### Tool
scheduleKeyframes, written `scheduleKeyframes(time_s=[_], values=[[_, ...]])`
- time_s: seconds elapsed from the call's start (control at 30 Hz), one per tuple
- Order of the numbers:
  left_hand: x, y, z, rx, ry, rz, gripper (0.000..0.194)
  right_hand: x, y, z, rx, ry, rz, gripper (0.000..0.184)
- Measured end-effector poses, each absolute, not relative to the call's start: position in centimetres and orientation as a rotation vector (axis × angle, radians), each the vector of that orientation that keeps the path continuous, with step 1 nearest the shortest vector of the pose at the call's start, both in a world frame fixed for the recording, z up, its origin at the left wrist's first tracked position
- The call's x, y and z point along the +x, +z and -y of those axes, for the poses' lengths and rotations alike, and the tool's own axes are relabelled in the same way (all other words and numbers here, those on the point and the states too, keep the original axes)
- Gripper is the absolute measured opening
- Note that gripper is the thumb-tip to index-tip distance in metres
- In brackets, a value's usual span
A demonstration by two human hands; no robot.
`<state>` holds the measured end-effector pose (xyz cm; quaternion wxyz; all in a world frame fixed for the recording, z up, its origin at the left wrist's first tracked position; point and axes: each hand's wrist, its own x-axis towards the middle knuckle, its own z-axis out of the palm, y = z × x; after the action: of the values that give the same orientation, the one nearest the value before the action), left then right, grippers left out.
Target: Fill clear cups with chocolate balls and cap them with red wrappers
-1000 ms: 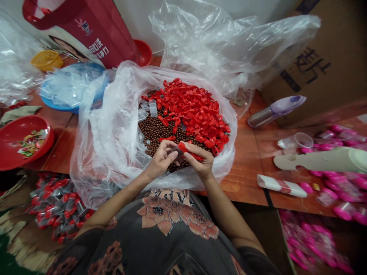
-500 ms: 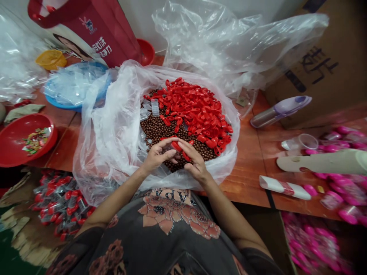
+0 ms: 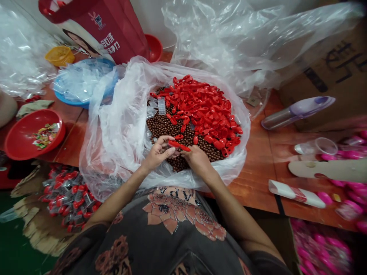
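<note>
While the left hand point(image 3: 159, 153) pinches a red cap point(image 3: 173, 143), fingers half-curled; right hand point(image 3: 198, 158) alongside, its grip hidden: a loose pinch could drop it into the balls point(image 3: 160, 126) below.

"What lies before us?"

"On our red-brown wooden table point(image 3: 254, 164), a translucent plastic bag point(image 3: 109, 122) holds small round brown beads point(image 3: 163, 126), with red elongated plastic pieces point(image 3: 206, 105) mostly behind."

"On our left?"

"A round blue plastic basin point(image 3: 77, 102), a round red plastic bowl point(image 3: 21, 139) nearer us."

"Right?"

"A purple-topped cylindrical bottle point(image 3: 301, 110) before a brown cardboard box point(image 3: 328, 86)."
</note>
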<state>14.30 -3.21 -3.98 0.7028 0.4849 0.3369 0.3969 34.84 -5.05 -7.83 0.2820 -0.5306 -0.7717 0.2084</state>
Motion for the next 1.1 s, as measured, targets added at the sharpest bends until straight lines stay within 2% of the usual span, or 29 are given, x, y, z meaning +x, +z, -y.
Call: scheduleKeyframes(time_s=[0.07,0.17,0.3,0.43,0.53,0.63,0.67,0.77,0.83,0.97,1.1], values=[[14.5,-4.4,3.5,1.100,0.850,-0.766,0.048,35.0,-7.2,5.0,-1.465,0.584,1.810,0.017],[15.2,-4.7,3.8,1.137,0.791,-0.775,0.061,34.5,-5.8,5.0,-1.420,0.651,1.419,0.026],[16.0,-5.1,4.1,1.241,0.762,-0.791,0.071,33.5,-3.9,5.3,-1.324,0.654,1.596,0.018],[16.1,-5.2,4.1,1.348,0.764,-0.836,0.068,33.9,-2.8,5.5,-1.201,0.537,2.000,0.025],[15.9,-4.9,3.8,1.401,0.810,-0.836,0.063,34.7,-2.5,5.7,-1.125,0.573,2.086,0.030],[15.9,-4.2,3.5,1.332,0.852,-0.834,0.058,35.1,-3.1,6.4,-1.183,0.733,1.783,0.050],[15.9,-3.9,3.4,1.288,0.865,-0.825,0.057,35.0,-3.5,6.7,-1.232,0.792,1.601,0.051],[16.0,-3.4,3.2,1.198,0.896,-0.792,0.053,34.3,-4.9,7.5,-1.359,1.012,1.164,0.037],[16.2,-3.4,3.2,1.180,0.897,-0.784,0.051,33.7,-5.3,7.7,-1.402,1.104,1.072,0.033],[16.6,-3.8,3.8,1.120,0.830,-0.801,0.055,33.1,-4.7,7.3,-1.430,0.814,1.233,0.037],[17.4,-3.5,4.3,0.890,0.840,-0.848,0.065,33.1,-3.9,6.9,-1.378,0.479,1.887,0.064]])
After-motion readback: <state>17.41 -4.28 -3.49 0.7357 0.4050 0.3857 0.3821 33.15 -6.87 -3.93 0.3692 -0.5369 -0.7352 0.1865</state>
